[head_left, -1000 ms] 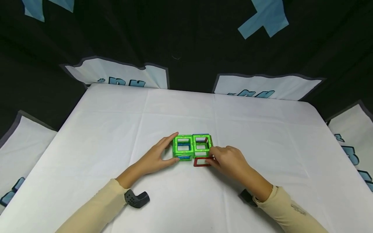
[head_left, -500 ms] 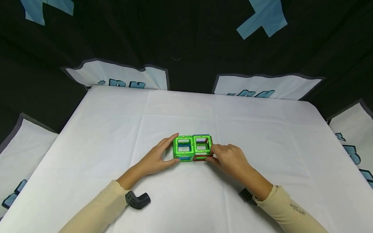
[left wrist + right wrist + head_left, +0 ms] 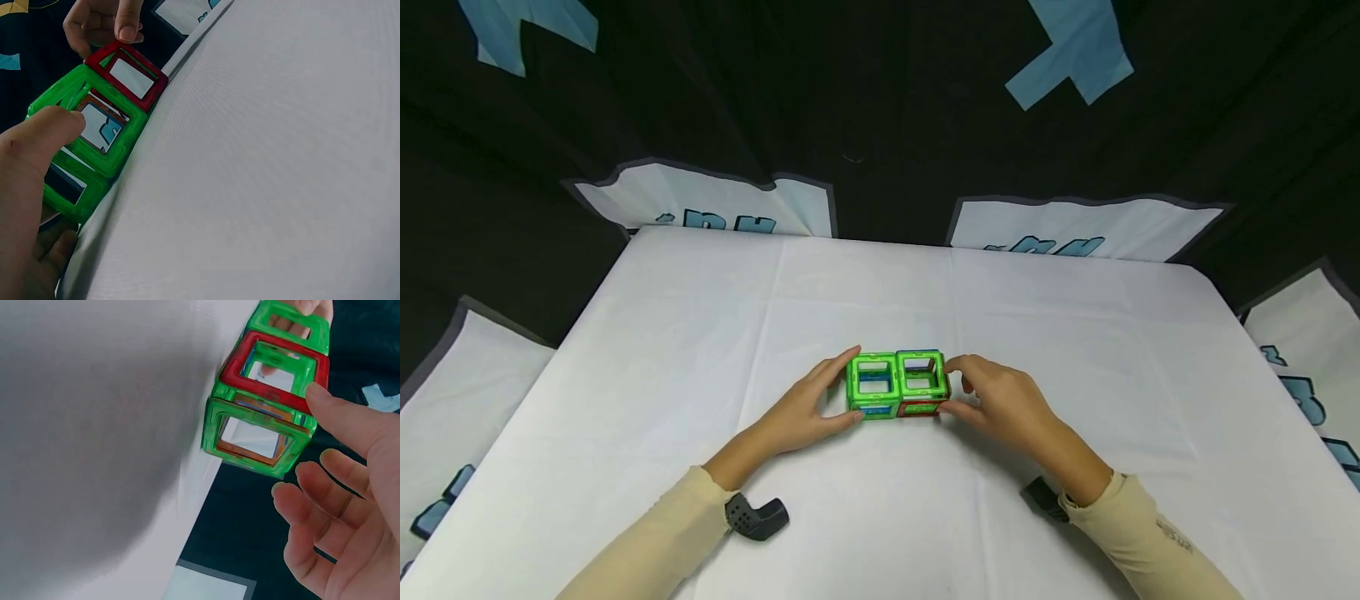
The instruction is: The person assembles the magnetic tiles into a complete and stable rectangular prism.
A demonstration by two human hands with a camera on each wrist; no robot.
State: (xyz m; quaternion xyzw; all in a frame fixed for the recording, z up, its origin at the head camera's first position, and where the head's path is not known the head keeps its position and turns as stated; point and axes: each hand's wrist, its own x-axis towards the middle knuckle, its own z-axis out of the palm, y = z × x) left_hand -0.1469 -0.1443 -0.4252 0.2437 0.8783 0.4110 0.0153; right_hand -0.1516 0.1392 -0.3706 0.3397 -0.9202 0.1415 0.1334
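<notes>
Two joined cubes of magnetic building tiles [image 3: 897, 377] stand side by side on the white table, mostly green frames with some blue and orange ones. A red square tile [image 3: 265, 393] covers the front of the right-hand cube. My left hand [image 3: 805, 406] holds the left cube, its thumb on the green front tile [image 3: 122, 150] and its fingers round the far side. My right hand [image 3: 1009, 403] is at the right cube; in the right wrist view its thumb touches the red tile's edge, while the other fingers bend loosely, apart from the cube.
A white cloth [image 3: 865, 517] with fold creases covers the table. Black curtain [image 3: 895, 117] with blue tape [image 3: 1075, 58] hangs behind, above white printed panels [image 3: 1082, 225]. Black wrist devices [image 3: 757, 517] sit by both sleeves.
The red tile, earlier lying in front of the right cube, has swung up against its front. My right hand has since loosened and its fingers have spread; the left hand keeps its hold.
</notes>
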